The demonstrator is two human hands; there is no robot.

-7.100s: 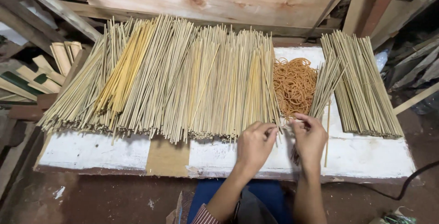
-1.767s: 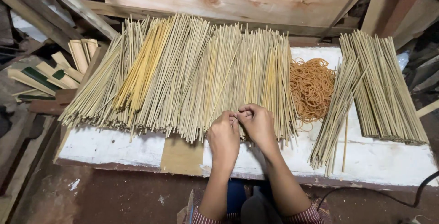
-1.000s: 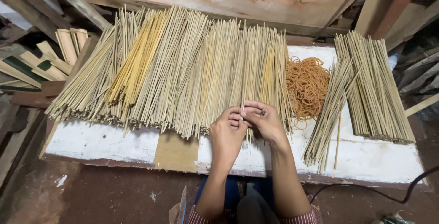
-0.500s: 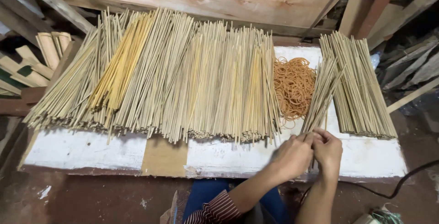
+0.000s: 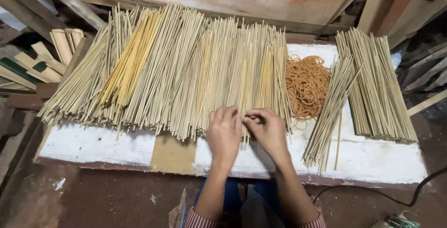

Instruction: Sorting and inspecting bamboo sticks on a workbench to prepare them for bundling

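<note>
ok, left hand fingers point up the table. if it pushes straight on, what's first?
Probably the near ends of the loose stick pile: the left hand already lies at that edge, beside the right hand.

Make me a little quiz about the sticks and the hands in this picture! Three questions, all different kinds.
1. True or false: both hands are at the near edge of the big pile of bamboo sticks.
2. What lies between the big pile and the smaller bundles on the right? A) orange rubber bands B) a hammer C) a cup
3. Fill in: the sticks lie on a board painted ____.

Key
1. True. The left hand and the right hand meet at the near edge of the big pile of bamboo sticks, fingers pinching a few stick ends.
2. A. The orange rubber bands lie left of the smaller bundles.
3. White: the board.
</note>
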